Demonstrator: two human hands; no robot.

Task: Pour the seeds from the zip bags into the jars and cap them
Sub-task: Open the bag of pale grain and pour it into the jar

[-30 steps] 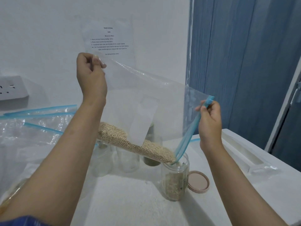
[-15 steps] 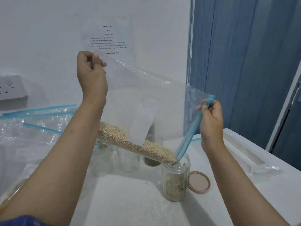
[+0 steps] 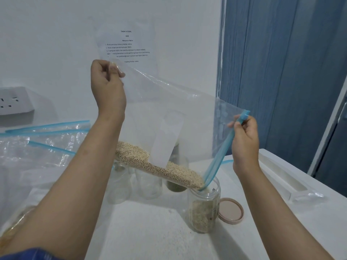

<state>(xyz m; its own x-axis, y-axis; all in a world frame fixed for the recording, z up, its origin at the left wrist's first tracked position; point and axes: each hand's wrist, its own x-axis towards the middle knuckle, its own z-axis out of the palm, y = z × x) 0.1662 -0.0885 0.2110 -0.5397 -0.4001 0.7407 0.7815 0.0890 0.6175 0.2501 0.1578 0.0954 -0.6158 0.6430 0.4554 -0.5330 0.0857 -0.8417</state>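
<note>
A person stands at a white worktop [image 3: 150, 231], pouring pale seeds [image 3: 155, 166] from a large clear zip bag [image 3: 178, 113] into an open glass jar [image 3: 204, 207]. The left hand [image 3: 107, 87] has its grip closed on the bag's raised bottom corner, pinching the plastic high above the worktop. The right hand [image 3: 244, 136] pinches the top end of the blue zip strip [image 3: 221, 149], which runs down to the bag's lowest corner, and that corner dips just inside the jar's mouth. The seeds lie in a sloping band along the bag's lower edge, with the front of the band at the jar's rim. The jar stands toward the right side of the worktop, partly filled. Its pinkish lid [image 3: 231, 211] lies flat just beside it, on the side nearer the right edge. Further jars [image 3: 146, 182] stand behind, toward the back edge, and other zip bags [image 3: 37, 143] lie at the left. To pour well, the opening should probably be kept narrow and centred over the jar, with the far corner lifted gradually so the seeds slide rather than surge. Stopping short of the rim would leave room for the lid.
</note>
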